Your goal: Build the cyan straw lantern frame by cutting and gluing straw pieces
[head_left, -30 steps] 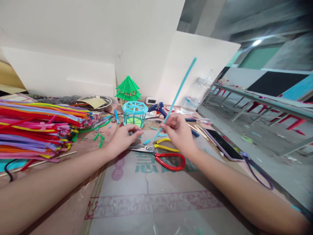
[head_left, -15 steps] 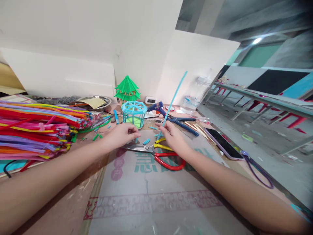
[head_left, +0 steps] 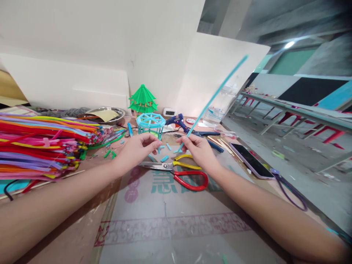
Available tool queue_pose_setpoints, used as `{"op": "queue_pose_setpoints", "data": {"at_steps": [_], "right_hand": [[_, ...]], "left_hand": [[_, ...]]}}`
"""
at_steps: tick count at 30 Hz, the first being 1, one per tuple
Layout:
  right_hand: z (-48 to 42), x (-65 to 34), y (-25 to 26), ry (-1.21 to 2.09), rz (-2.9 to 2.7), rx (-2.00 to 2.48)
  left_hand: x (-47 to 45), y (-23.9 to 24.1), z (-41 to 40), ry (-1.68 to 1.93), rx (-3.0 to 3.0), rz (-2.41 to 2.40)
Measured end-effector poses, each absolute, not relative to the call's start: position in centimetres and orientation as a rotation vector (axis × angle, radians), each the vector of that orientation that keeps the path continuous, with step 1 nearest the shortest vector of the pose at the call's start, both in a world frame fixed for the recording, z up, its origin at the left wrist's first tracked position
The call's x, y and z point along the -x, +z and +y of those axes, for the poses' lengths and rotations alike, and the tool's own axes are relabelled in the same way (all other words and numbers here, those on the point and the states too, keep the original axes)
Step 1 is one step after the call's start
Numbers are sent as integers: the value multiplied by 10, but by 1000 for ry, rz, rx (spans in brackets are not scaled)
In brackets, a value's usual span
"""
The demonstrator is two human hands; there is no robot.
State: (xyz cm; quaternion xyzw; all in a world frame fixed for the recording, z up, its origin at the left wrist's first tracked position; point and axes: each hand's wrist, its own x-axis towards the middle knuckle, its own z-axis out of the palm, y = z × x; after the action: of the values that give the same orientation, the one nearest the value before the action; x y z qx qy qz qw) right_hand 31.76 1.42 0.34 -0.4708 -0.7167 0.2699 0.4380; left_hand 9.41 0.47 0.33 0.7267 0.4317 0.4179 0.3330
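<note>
Between the fingers of my right hand (head_left: 198, 148) is a long light-blue pipe cleaner (head_left: 217, 93), slanting up to the right with its lower end near the table. My left hand (head_left: 141, 148) is closed in a pinch, and a short blue pipe-cleaner piece (head_left: 158, 150) shows at its fingertips. Below both hands lie scissors (head_left: 180, 168) with one yellow and one red handle. Cut blue pieces (head_left: 164, 158) are scattered beside the blades. Just behind my left hand stands a light-blue octagonal frame (head_left: 151, 121) on posts, its green base partly hidden.
A green tiered pagoda roof (head_left: 143, 99) stands at the back. Bundles of coloured pipe cleaners (head_left: 41, 146) fill the left side beside a metal bowl (head_left: 117, 114). To the right are a blue glue gun (head_left: 177, 120), pliers (head_left: 217, 146), wooden sticks (head_left: 224, 145) and a phone (head_left: 251, 161).
The long pipe cleaner has tilted further right, its top now farther right and higher. My left hand has risen slightly and shifted right; my right hand has moved a little up.
</note>
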Motion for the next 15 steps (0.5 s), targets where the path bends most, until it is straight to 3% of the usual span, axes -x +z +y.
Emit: {"op": "queue_pose_setpoints", "data": {"at_steps": [7, 15], "right_hand": [[1, -301, -11, 1256, -1580, 1036], [1, -297, -20, 1362, -1558, 965]], "left_hand": [[-106, -14, 2, 1072, -1680, 991], [-109, -23, -1, 1018, -1772, 959]]}}
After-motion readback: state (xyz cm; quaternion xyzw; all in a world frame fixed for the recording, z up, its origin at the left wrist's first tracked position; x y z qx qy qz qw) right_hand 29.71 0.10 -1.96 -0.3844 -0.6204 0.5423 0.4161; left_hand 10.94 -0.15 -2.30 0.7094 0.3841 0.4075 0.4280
